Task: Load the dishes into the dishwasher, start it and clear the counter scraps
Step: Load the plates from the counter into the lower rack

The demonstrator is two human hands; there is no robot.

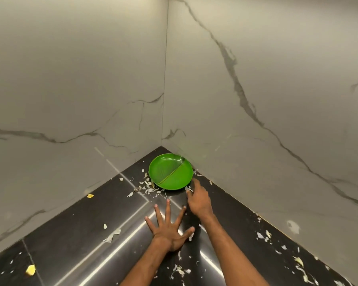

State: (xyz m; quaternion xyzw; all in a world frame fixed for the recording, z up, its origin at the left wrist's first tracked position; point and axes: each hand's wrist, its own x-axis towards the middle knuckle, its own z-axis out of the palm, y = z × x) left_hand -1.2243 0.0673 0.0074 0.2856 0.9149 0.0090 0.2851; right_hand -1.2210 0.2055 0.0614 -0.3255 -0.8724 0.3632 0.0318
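Left hand (170, 230): palm down, flat on the counter, all five fingers splayed wide, thumb out toward 3 o'clock. It holds nothing. The forearm runs back toward 7 o'clock and out of view.

Right hand (198, 198): stretched forward past the left, back of the hand up, fingers drawn together with the tips close to the near rim of the green plate (171, 171). A pale scrap (188, 189) sits at the fingertips; whether it is pinched or merely touched cannot be told. The forearm runs back toward 5 o'clock.

Green plate: round, with one ridge dividing it in two, lying in the far corner at 12 o'clock from the hands, its far rim against the right wall. It looks bare inside.

Counter (77, 230): dark, glossy stone with bright light streaks and pale seams. Pale peel-like scraps (148, 185) are heaped at the plate's 8 o'clock edge; more (265, 236) are scattered along the right wall at 4 o'clock and near the forearms. Two yellow bits (30, 270) lie at 9 and 8 o'clock.

Walls (256, 58): pale marble-look panels with grey veins, meeting at the corner.
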